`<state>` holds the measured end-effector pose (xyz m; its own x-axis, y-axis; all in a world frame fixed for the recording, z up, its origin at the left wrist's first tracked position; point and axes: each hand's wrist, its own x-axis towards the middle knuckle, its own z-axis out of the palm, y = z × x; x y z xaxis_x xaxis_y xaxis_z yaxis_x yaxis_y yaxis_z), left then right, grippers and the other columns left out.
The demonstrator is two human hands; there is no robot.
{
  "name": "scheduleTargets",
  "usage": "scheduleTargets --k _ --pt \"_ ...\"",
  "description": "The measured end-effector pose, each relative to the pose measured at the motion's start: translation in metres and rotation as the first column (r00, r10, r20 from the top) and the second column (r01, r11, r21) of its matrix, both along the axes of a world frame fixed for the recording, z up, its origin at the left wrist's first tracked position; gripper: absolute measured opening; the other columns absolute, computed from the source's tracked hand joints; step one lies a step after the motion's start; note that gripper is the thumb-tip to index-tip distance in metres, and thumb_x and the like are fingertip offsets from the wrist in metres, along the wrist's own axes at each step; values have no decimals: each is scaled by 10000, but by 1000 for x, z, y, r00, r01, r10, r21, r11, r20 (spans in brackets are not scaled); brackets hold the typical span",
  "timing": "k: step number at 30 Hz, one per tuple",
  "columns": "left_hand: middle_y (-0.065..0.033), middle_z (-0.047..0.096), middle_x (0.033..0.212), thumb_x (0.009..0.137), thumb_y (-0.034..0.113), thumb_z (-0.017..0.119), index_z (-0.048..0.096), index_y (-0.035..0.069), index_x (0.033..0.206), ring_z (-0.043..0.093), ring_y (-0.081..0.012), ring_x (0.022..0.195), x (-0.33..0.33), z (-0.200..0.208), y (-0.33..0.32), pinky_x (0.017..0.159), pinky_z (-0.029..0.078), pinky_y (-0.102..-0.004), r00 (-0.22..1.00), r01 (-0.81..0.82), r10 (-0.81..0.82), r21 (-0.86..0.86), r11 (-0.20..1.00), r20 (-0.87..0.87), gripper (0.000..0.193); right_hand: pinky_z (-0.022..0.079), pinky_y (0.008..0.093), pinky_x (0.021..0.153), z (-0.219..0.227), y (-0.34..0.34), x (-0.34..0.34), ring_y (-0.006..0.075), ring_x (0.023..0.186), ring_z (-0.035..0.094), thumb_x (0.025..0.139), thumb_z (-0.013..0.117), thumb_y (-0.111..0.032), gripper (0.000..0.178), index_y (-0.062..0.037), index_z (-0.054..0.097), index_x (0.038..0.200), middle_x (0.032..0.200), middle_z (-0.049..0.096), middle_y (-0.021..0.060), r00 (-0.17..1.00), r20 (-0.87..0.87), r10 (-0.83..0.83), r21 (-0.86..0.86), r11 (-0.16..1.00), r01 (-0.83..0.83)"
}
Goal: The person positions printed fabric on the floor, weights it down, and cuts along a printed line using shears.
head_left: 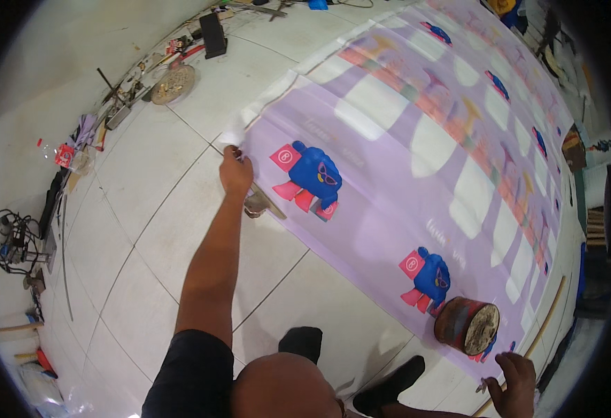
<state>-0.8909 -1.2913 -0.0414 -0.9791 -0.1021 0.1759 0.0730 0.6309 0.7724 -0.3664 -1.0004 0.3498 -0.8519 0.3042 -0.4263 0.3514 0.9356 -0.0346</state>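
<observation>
A large lilac printed banner sheet (382, 240) with blue and pink cartoon figures is spread over the tiled floor. At its left corner, my left hand (236, 173) is closed on the bunched white edge (234, 138) of the sheet. Just below that hand lies a flat metal scraper-like tool (267, 202), partly on the sheet's edge. A rusty round can (467, 326) with a crusted top stands on the sheet's near right part. My right hand (516, 384) is beside the near right corner, fingers bent round something small that I cannot make out.
Tools and scraps line the wall at left, with a round dish (173, 85), a black box (213, 36) and a plastic bottle (56, 152). A machine (14, 240) stands far left. Feet in black (389, 385) and a rounded bare-skin shape (288, 386) show near the lower edge. A stick (548, 317) lies at right.
</observation>
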Motion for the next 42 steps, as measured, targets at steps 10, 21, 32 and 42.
scheduleTargets --k 10,21,32,42 --pt "-183 691 991 791 97 631 658 13 1033 665 -341 951 -17 5 -32 857 520 -411 995 -41 32 -101 994 -89 258 476 413 943 -7 4 22 357 1131 592 899 684 -139 375 -15 600 1242 1202 628 198 946 -60 -318 -52 948 315" --pt "-177 695 881 881 286 637 668 -67 991 652 -314 707 -80 -22 -116 702 521 -435 956 -260 228 176 949 183 371 496 402 897 1 3 -4 343 1033 619 920 652 -157 353 -7 587 1233 1150 643 176 938 -48 -344 -66 938 341" --pt "-284 483 1341 984 222 551 446 -106 1329 479 -371 1258 18 -52 -95 1063 384 -436 956 248 -264 -127 960 -131 487 474 427 917 -13 48 -16 342 1037 620 826 739 -288 442 -101 637 1213 1137 659 126 931 82 -357 -268 892 365" --pt "-205 518 1277 961 181 592 493 -48 1287 487 -344 1216 126 48 -63 1045 379 -451 949 256 -314 -497 829 -35 411 492 443 744 -62 42 -41 331 847 638 924 589 -368 443 -69 546 1248 935 628 144 1000 -6 -24 -773 634 11"
